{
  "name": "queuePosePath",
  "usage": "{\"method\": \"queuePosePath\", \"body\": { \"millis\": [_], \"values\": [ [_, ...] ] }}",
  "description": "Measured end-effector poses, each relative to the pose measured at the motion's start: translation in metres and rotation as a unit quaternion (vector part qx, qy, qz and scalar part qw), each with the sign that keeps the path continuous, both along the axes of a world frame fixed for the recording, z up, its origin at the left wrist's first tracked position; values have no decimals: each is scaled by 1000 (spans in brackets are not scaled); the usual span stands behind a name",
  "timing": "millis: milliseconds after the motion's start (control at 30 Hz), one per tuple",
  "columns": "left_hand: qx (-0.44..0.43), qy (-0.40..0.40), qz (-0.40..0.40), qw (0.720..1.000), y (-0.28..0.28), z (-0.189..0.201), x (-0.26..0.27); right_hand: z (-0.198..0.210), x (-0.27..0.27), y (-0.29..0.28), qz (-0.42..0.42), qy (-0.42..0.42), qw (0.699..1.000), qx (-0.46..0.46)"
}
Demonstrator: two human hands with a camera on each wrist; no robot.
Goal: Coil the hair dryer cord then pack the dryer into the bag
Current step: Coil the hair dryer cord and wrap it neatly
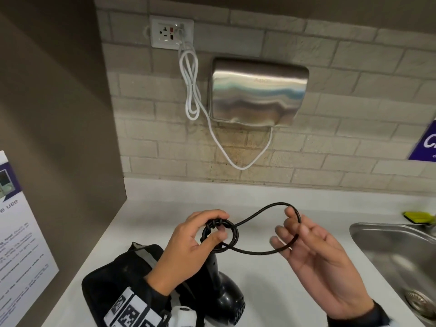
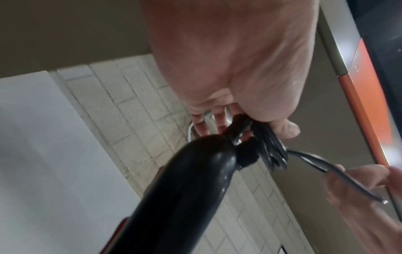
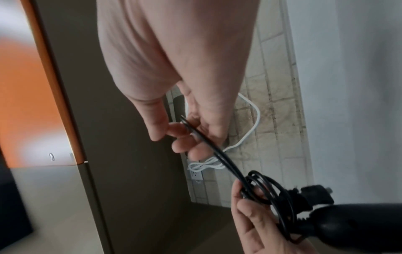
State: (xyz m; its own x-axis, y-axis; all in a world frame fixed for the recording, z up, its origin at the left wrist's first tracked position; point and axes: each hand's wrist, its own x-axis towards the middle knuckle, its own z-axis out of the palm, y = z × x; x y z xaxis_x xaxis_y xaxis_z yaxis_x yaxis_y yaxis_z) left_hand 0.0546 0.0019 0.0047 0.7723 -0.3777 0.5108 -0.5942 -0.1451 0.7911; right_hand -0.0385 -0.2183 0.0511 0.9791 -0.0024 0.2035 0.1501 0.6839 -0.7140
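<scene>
Two hands work above the white counter (image 1: 165,204). The left hand (image 1: 186,246) curls its fingers round small black loops of the cord (image 1: 254,252). The right hand (image 1: 313,258) has its fingers apart and a big loop hangs over them. The hair dryer (image 1: 224,296) sits below the left hand, beside the black bag (image 1: 118,279).

A steel hand dryer (image 1: 258,92) is mounted on the tiled wall at the upper centre. Its white cable (image 1: 192,90) is plugged into the wall outlet (image 1: 171,31) at the upper left. A steel sink (image 1: 398,258) is seen at the lower right, with a yellow-green sponge (image 1: 418,217) just behind it. A printed notice (image 1: 21,232) is seen at the left edge.
</scene>
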Motion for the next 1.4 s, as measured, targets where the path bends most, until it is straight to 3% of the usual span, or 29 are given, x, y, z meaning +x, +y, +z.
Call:
{"method": "queuePosePath", "body": {
  "millis": [300,533,667,767,833,1000,1200,1333,1400],
  "values": [
    [24,2,-33,999,1,2,3,22,-1,19,32,-39,997,-52],
    [64,-74,16,995,-11,0,0,54,16,36,-105,-24,994,-11],
    [65,-99,5,993,-12,0,0,72,21,34,-76,0,997,10],
    [65,-82,10,995,-8,1,1,80,20,23,-43,29,998,-25],
    [66,-58,16,996,-4,2,2,81,16,11,-50,52,993,-94],
    [60,-52,92,993,-5,5,2,70,5,-6,-126,58,938,-318],
    [41,-90,100,990,-15,-1,-2,51,6,-12,-210,11,909,-359],
    [8,-105,92,990,-12,-4,-3,26,19,-20,-308,-18,815,-490],
    [-3,-100,82,992,-11,-3,-4,16,22,-18,-310,-46,790,-527]
  ]
}}
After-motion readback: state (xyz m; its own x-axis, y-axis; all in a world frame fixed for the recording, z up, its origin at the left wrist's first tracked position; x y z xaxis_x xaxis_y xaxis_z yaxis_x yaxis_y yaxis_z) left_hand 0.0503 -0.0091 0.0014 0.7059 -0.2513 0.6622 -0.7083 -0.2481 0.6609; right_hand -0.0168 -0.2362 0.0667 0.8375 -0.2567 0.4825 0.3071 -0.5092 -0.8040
